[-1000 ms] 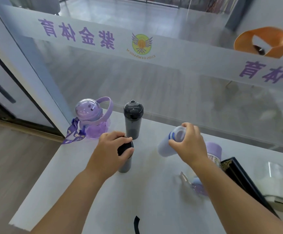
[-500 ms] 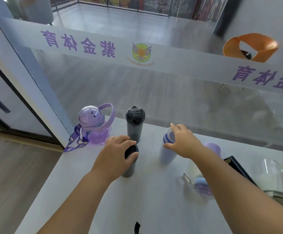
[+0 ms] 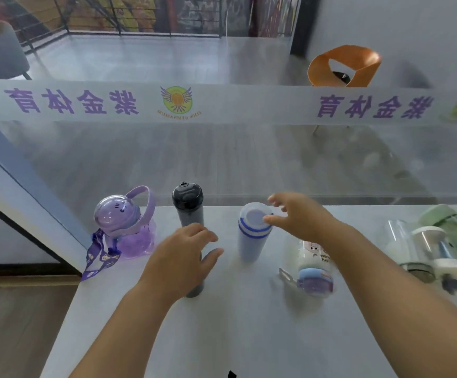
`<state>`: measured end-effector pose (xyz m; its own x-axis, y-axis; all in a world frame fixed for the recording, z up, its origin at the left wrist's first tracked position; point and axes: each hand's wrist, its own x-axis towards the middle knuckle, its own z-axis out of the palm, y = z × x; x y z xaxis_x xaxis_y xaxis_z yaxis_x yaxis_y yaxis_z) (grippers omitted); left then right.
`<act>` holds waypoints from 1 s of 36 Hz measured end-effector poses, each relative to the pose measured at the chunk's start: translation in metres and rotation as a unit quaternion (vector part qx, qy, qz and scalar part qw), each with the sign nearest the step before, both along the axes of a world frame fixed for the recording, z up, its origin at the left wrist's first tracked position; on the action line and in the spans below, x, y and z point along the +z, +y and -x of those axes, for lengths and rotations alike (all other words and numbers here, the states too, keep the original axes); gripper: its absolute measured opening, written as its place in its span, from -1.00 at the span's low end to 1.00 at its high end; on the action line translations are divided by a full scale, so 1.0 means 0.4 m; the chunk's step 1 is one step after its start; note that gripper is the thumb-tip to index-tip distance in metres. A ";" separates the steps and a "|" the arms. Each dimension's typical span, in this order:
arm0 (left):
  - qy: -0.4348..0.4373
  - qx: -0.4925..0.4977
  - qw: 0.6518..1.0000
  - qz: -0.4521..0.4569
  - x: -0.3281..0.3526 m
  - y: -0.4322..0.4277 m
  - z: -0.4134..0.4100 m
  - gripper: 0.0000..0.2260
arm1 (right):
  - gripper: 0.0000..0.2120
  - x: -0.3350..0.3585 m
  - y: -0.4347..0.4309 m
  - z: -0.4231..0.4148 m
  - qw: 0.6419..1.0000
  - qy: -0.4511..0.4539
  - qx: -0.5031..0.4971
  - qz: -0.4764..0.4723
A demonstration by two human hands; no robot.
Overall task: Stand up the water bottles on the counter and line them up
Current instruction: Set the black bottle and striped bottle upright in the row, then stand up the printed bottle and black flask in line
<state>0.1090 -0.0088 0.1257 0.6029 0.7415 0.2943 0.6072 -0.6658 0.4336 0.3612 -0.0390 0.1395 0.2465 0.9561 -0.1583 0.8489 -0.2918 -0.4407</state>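
White counter (image 3: 249, 328) runs along a glass wall (image 3: 221, 159) that carries a frosted band (image 3: 249, 103) with purple lettering. An orange chair (image 3: 344, 65) stands beyond the glass.

At the far left of the counter a round purple bottle (image 3: 125, 227) stands upright, with its carry handle raised and a printed strap (image 3: 99, 257) hanging over the edge. Just to its right stands a dark bottle (image 3: 188, 205). Nearer, a second dark bottle (image 3: 194, 286) is upright under the left hand (image 3: 181, 257), which covers its top with loosely curved fingers; I cannot tell whether it grips.

Further right, a white bottle with blue stripes (image 3: 251, 236) stands upright. The right hand (image 3: 301, 218) hovers at its lid with the fingers spread apart and the thumb tip at the rim.

Near the right forearm, a pale bottle with a blue cap (image 3: 314, 271) lies on its side. At the far right, a clear bottle (image 3: 418, 249) and a green bottle (image 3: 452, 225) also lie down. None of the bottles' contents can be made out.
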 end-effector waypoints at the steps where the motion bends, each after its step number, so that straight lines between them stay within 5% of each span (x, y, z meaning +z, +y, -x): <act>1: 0.006 -0.012 1.000 -0.004 0.001 -0.007 -0.011 -0.80 | -0.54 0.001 -0.019 -0.018 1.000 0.000 -0.007 -0.006; 11: 0.060 -0.022 0.995 0.072 -0.069 -0.107 -0.184 -0.82 | -0.72 -0.040 -0.223 -0.209 0.999 -0.016 -0.035 0.031; 21: 0.134 -0.012 0.972 0.193 -0.210 -0.228 -0.428 -0.61 | -0.62 -0.135 -0.388 -0.401 0.995 -0.003 -0.070 0.069; 36: 0.102 0.157 0.941 0.281 -0.369 -0.304 -0.628 -0.26 | -0.47 -0.280 -0.504 -0.519 0.978 -0.083 -0.081 0.172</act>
